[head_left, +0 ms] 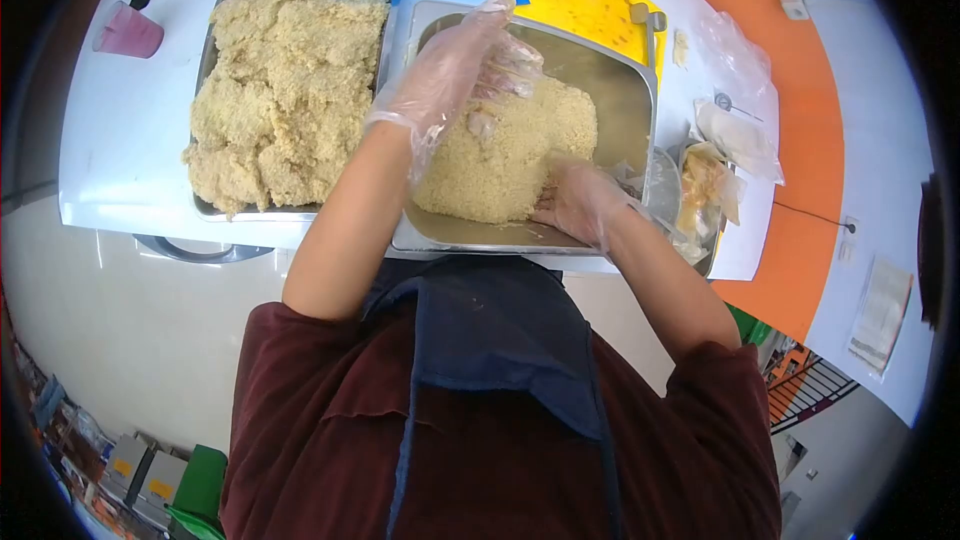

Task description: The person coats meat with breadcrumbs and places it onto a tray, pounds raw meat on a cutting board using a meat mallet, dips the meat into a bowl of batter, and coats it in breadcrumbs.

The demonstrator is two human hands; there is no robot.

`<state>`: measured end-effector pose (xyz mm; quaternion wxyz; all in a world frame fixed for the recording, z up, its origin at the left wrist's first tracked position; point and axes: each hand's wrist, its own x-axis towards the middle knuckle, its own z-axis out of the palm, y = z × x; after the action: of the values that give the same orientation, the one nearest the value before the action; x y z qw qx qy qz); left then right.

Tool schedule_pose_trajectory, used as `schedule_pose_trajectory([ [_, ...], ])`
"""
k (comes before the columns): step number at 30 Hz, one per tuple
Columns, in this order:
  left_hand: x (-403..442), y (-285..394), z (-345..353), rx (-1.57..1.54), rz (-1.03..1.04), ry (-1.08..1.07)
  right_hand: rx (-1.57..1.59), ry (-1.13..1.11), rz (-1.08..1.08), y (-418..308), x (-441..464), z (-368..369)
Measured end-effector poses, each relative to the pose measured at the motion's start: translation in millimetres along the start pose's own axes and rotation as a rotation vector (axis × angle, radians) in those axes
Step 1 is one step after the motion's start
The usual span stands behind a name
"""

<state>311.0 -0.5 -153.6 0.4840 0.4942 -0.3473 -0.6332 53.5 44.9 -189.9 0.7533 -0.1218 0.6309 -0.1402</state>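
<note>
Head view, and at nine o'clock on the worktop (110,155) there's a heaped tray of breaded pieces (290,90). Here's the gloved left hand (440,75) at the crumb mound's eleven o'clock, fingers open, loosely bent; contact unclear. The breadcrumbs (480,175) fill the left of the steel pan (615,105); at their four o'clock, the gloved right hand (585,198) touches them, fingers spread.
</note>
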Motion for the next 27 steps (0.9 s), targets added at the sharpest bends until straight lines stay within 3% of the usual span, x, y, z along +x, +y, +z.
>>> schedule_pose_trajectory([
  [2,-10.0,14.1,3.0,-0.053,-0.047,-0.068,-1.030,-0.705,-1.212,21.5,52.7,-48.1],
  [3,-9.4,15.4,3.9,-0.052,-0.042,-0.069,-1.032,-0.704,-1.217,16.1,48.5,-53.8],
  [8,-2.8,-1.2,5.2,0.018,-0.015,0.133,-0.578,-0.540,-0.594,-6.0,0.2,-58.0],
  [9,-4.5,3.9,4.5,0.020,-0.011,0.128,-0.576,-0.536,-0.601,-8.5,-1.3,-52.9],
  [11,-10.2,13.9,3.5,-0.053,-0.037,-0.032,-1.021,-0.272,-0.179,-8.6,-1.8,-39.9],
  [12,-10.5,14.9,3.9,-0.058,-0.036,-0.034,-1.022,-0.267,-0.177,-3.4,-0.2,-25.4],
  [14,-11.4,16.6,1.8,-0.027,-0.054,-0.068,0.127,-0.064,0.027,6.0,4.2,6.6],
  [21,-17.4,15.0,1.5,0.019,-0.019,0.000,0.149,-0.154,-0.166,-27.3,-65.3,28.1],
  [24,-12.9,15.7,4.5,0.031,-0.014,0.006,-0.062,-0.017,-0.066,-20.9,-43.4,1.6],
  [26,-15.5,19.6,5.4,-0.089,-0.037,-0.058,-1.177,-0.381,-0.356,8.5,14.7,-41.9],
  [27,-14.8,17.3,4.9,-0.088,-0.037,-0.055,-1.178,-0.383,-0.356,14.0,32.0,-44.7],
])
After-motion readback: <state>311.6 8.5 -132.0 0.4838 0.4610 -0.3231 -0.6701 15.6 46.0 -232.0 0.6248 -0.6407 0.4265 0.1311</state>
